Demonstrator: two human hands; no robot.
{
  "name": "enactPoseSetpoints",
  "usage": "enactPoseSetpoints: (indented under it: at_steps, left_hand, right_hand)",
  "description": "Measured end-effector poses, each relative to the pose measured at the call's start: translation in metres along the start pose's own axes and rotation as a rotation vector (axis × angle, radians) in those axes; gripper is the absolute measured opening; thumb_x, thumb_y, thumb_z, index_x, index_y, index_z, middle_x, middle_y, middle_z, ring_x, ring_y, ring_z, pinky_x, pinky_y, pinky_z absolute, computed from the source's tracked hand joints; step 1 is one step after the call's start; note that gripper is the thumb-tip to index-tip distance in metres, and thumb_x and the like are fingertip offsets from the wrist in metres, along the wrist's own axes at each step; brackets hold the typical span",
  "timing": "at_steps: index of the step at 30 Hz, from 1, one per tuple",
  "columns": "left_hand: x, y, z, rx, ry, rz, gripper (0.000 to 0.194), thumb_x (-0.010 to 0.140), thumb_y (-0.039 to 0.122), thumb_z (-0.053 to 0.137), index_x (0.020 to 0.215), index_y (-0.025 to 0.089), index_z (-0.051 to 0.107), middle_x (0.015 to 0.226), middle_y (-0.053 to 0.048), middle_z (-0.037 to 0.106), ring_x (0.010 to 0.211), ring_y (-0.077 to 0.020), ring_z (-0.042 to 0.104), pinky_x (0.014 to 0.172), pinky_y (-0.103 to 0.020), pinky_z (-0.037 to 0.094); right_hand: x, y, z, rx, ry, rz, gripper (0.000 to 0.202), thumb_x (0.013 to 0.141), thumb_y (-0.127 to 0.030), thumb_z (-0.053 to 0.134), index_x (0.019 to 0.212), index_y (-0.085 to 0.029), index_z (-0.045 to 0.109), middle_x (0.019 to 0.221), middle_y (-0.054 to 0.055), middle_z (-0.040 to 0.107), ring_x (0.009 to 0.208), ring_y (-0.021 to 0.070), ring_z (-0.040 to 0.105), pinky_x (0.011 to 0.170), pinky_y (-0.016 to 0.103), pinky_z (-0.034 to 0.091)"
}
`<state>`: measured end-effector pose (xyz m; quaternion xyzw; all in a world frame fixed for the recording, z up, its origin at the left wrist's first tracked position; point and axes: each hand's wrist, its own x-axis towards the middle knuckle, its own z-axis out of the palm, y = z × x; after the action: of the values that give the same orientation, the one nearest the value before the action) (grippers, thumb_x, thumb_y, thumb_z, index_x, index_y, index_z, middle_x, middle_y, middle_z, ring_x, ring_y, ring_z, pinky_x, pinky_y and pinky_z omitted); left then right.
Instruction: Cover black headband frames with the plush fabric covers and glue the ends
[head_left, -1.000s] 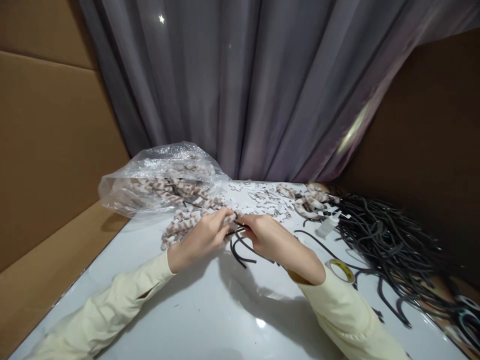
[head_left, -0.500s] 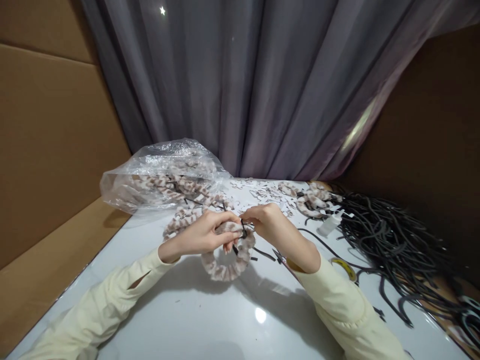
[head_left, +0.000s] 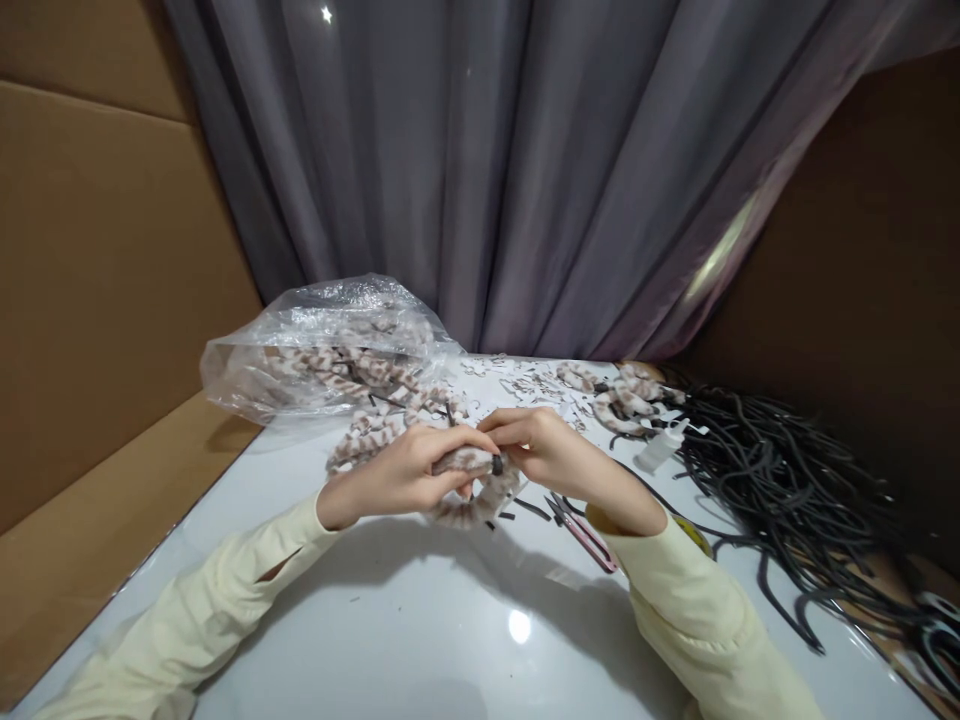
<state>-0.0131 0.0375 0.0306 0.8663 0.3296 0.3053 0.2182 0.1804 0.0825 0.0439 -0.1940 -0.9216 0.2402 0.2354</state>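
Observation:
A brown-and-white plush ring (head_left: 469,513) is held up above the table, with a short black band (head_left: 497,464) wrapped around one spot of it. My left hand (head_left: 420,465) is closed around the ring's upper left part, thumb in front and other fingertips showing through the hole. Close to the band, my right hand (head_left: 544,445) pinches at the ring with its fingertips pressed together. What exactly lies between those fingertips is partly hidden. Pink-handled scissors (head_left: 585,535) lie on the table below my right forearm, beside short black strip pieces (head_left: 531,510).
A clear plastic bag (head_left: 300,310) with several plush pieces stands at the back left. More plush rings (head_left: 626,400) and a white squeeze bottle (head_left: 661,447) sit at the back right, near a large heap of black cords (head_left: 780,490). Small loose bits (head_left: 525,380) litter the table's far side.
The black strip end that stuck up between my fingers now lies as a band around the ring. The ring has tilted and risen slightly; my right wrist shifted right, uncovering the scissors.

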Motion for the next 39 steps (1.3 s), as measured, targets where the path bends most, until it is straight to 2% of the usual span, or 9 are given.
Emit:
enactPoseSetpoints:
  at_steps: [3, 7, 10, 12, 17, 21, 25, 32, 39]
  left_hand:
    - [-0.001, 0.000, 0.001, 0.007, 0.021, 0.044, 0.026, 0.081, 0.011, 0.050, 0.106, 0.018, 0.055, 0.063, 0.003, 0.066, 0.046, -0.0079, 0.055, 0.050, -0.017, 0.039]
    - [-0.003, -0.002, 0.004, 0.158, 0.110, 0.097, 0.026, 0.082, 0.010, 0.047, 0.107, 0.017, 0.052, 0.069, 0.001, 0.066, 0.053, -0.0093, 0.058, 0.054, -0.018, 0.045]
    - [-0.004, 0.000, 0.006, 0.332, 0.222, 0.341, 0.025, 0.085, 0.008, 0.042, 0.107, 0.013, 0.051, 0.081, -0.006, 0.068, 0.068, -0.0126, 0.063, 0.064, -0.022, 0.051]
    - [-0.004, 0.003, 0.008, 0.491, 0.273, 0.575, 0.025, 0.085, 0.007, 0.040, 0.108, 0.008, 0.050, 0.087, -0.012, 0.068, 0.079, -0.0170, 0.065, 0.069, -0.026, 0.054]
    - [-0.006, 0.014, 0.009, 0.768, 0.269, 0.946, 0.015, 0.081, 0.006, 0.048, 0.092, 0.006, 0.058, 0.074, -0.011, 0.069, 0.070, -0.0188, 0.066, 0.058, -0.028, 0.057]
    - [-0.007, 0.019, 0.006, 0.704, 0.300, 0.980, 0.013, 0.080, 0.009, 0.052, 0.090, 0.011, 0.060, 0.071, -0.008, 0.069, 0.066, -0.0178, 0.066, 0.059, -0.028, 0.059]
    - [-0.007, 0.024, 0.001, 0.615, 0.291, 0.932, 0.014, 0.078, 0.009, 0.056, 0.090, 0.016, 0.059, 0.068, -0.004, 0.069, 0.067, -0.0171, 0.067, 0.066, -0.026, 0.060]
    - [-0.004, 0.024, 0.001, 0.871, 0.367, 1.019, 0.012, 0.078, 0.007, 0.056, 0.069, 0.015, 0.057, 0.061, -0.005, 0.069, 0.068, -0.0202, 0.069, 0.067, -0.029, 0.061]
    - [-0.008, 0.018, -0.006, 0.759, 0.418, 0.917, 0.009, 0.079, 0.006, 0.055, 0.083, 0.012, 0.061, 0.079, -0.011, 0.072, 0.091, -0.0265, 0.066, 0.073, -0.033, 0.060]
  right_hand:
    - [0.002, -0.001, 0.000, 0.164, 0.018, 0.101, 0.041, 0.068, 0.002, 0.042, 0.097, -0.017, 0.063, 0.107, 0.007, 0.062, 0.089, 0.0159, 0.060, 0.074, 0.025, 0.046]
    - [0.002, -0.003, -0.004, 0.255, 0.152, 0.340, 0.026, 0.078, -0.016, 0.050, 0.104, -0.014, 0.055, 0.106, 0.010, 0.061, 0.071, 0.0137, 0.062, 0.059, 0.025, 0.049]
    - [-0.001, -0.011, -0.017, 0.282, 0.030, 0.344, 0.020, 0.084, -0.031, 0.050, 0.089, -0.013, 0.059, 0.082, 0.006, 0.065, 0.069, 0.0142, 0.061, 0.063, 0.026, 0.049]
    - [-0.006, -0.020, -0.028, 0.293, -0.079, 0.285, 0.020, 0.083, -0.031, 0.053, 0.089, -0.013, 0.060, 0.083, 0.006, 0.066, 0.076, 0.0149, 0.062, 0.070, 0.026, 0.049]
    - [-0.019, -0.040, -0.042, 0.133, -0.186, 0.113, 0.013, 0.083, -0.024, 0.057, 0.089, -0.014, 0.062, 0.084, 0.004, 0.066, 0.077, 0.0129, 0.060, 0.072, 0.023, 0.046]
    - [-0.025, -0.052, -0.039, 0.010, -0.184, 0.000, 0.006, 0.082, -0.017, 0.059, 0.087, -0.015, 0.060, 0.083, 0.004, 0.063, 0.076, 0.0121, 0.058, 0.069, 0.022, 0.045]
    - [-0.031, -0.065, -0.031, -0.097, -0.066, -0.043, 0.007, 0.081, -0.010, 0.058, 0.087, -0.015, 0.058, 0.076, 0.001, 0.061, 0.073, 0.0110, 0.056, 0.070, 0.022, 0.042]
    - [-0.041, -0.074, -0.012, -0.412, 0.155, -0.077, 0.017, 0.083, -0.002, 0.046, 0.085, -0.015, 0.057, 0.078, 0.005, 0.061, 0.075, 0.0158, 0.052, 0.072, 0.032, 0.037]
    - [-0.037, -0.074, -0.005, -0.592, 0.259, -0.169, 0.019, 0.086, -0.002, 0.040, 0.078, -0.015, 0.052, 0.087, 0.008, 0.061, 0.078, 0.0163, 0.049, 0.071, 0.033, 0.037]
